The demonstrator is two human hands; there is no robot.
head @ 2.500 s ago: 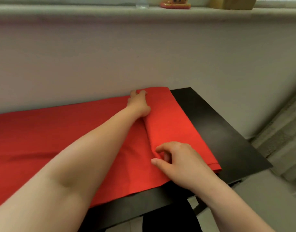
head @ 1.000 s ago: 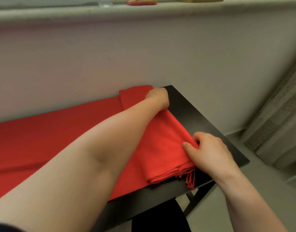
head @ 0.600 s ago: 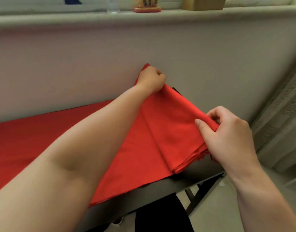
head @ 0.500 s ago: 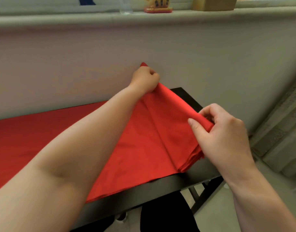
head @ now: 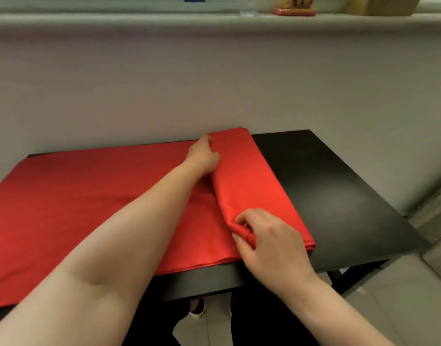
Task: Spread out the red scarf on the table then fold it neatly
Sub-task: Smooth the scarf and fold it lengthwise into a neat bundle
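Note:
The red scarf (head: pixel 77 201) lies flat along the black table (head: pixel 339 196), and its right end is folded over into a thicker band (head: pixel 254 186). My left hand (head: pixel 204 156) reaches across to the far side and grips the left edge of that band near the wall. My right hand (head: pixel 266 236) pinches the same edge at the near side, with fabric bunched between thumb and fingers.
A grey wall runs right behind the table. On the ledge (head: pixel 139 18) above stand a glass (head: pixel 248 6), a small yellow and red figure (head: pixel 294 6) and a tan box (head: pixel 381 5). Table legs and tiled floor (head: pixel 401 295) show at the lower right.
Both hands held the folded end lifted off the table. They have carried it leftward and laid it down on the scarf, making a further fold. More bare table shows on the right.

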